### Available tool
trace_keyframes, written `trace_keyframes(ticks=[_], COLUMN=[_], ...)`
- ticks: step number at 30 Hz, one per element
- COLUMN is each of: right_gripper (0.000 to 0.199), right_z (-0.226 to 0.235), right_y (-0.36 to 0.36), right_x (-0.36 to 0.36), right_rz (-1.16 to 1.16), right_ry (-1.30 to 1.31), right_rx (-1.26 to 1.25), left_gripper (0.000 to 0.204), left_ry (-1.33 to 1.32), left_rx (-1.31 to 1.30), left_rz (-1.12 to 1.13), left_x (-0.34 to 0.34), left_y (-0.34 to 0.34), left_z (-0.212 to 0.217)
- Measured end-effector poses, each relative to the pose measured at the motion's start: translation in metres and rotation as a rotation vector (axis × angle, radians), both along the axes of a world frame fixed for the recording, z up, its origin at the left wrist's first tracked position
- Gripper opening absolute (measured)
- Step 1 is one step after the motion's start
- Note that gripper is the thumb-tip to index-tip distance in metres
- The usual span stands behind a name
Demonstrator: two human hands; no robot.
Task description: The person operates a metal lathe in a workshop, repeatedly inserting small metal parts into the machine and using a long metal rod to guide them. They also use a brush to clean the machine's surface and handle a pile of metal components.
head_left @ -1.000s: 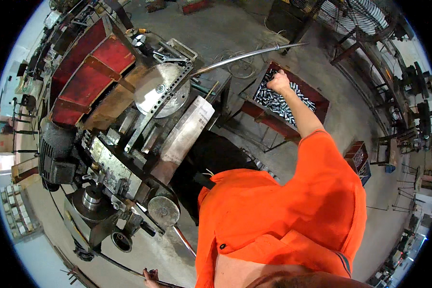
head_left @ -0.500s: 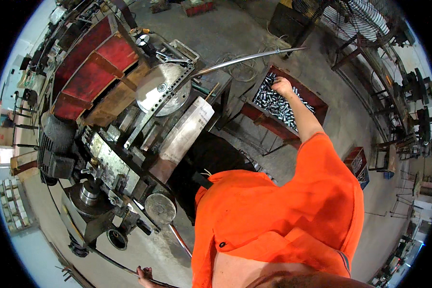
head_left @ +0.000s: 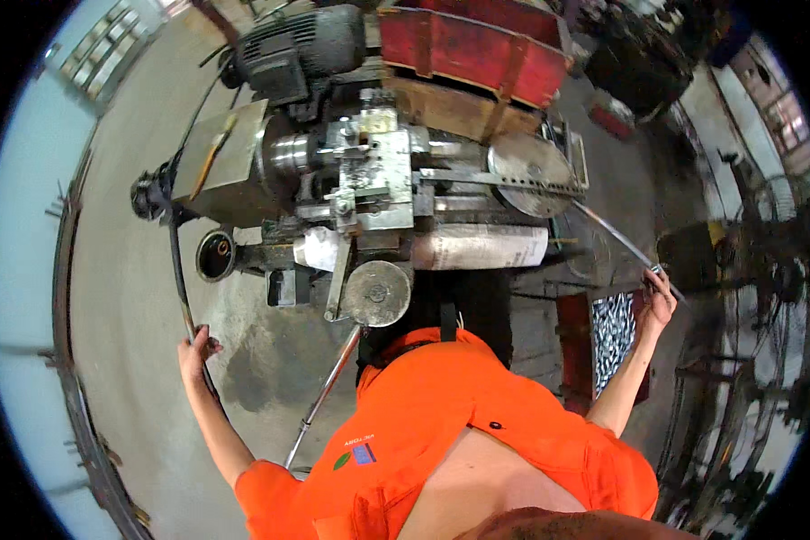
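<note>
Gripped in the left hand point(head_left: 196, 346) is a dark lever point(head_left: 176, 270) running up to the machine point(head_left: 369, 180). A thin metal tube point(head_left: 616, 238) is pinched, apparently, by the right hand point(head_left: 654, 301); blur hides the fingers. Beside that hand, a red bin point(head_left: 571, 346) is filled with cut metal pieces point(head_left: 614, 328).

A large grey metal machine point(head_left: 369, 180) stood at the centre, a dark electric motor point(head_left: 301, 40) at its far left. A red metal hopper point(head_left: 472, 45) sat far right of it. Bare concrete floor point(head_left: 126, 297) spread left.
</note>
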State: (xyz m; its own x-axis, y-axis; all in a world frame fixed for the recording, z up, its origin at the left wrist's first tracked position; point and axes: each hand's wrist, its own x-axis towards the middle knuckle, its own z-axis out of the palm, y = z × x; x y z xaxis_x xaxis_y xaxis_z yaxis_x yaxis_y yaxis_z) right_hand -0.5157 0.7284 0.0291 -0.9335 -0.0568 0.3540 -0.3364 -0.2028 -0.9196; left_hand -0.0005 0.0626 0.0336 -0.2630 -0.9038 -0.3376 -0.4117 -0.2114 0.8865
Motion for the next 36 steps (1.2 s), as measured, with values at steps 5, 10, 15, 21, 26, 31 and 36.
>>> trace_keyframes(ticks=[5,10,15,21,26,31,36], right_gripper=[0.042,0.041,0.027,0.023,0.026,0.030,0.030], right_z=[0.065,0.109,0.119,0.094,0.091,0.079,0.092], right_y=[-0.184,-0.380,-0.522,-0.563,-0.569,-0.578,-0.579], right_x=[-0.003,0.048,0.072,0.065,0.071,0.060,0.069], right_rz=[0.205,0.783,0.754,0.782,0.821,0.810,0.792], right_ry=[0.214,0.823,1.159,0.974,0.666,0.632,0.599], right_rx=[0.685,0.604,1.188,1.412,1.336,1.226,1.167], left_gripper=[0.030,0.025,0.024,0.026,0.029,0.034,0.042], left_ry=[0.050,0.023,0.051,0.042,-0.039,-0.597,-0.846], left_rx=[-0.009,-0.080,-0.102,-0.102,-0.157,-0.420,-0.492], left_rz=[-0.029,-0.028,-0.048,-0.014,-0.029,-0.057,-0.047], left_x=[0.003,0.000,-0.001,-0.003,0.001,-0.007,0.016], left_y=[-0.007,0.003,0.001,0.007,0.008,0.021,0.081], left_z=[-0.008,-0.001,-0.003,0.002,0.001,0.019,0.034])
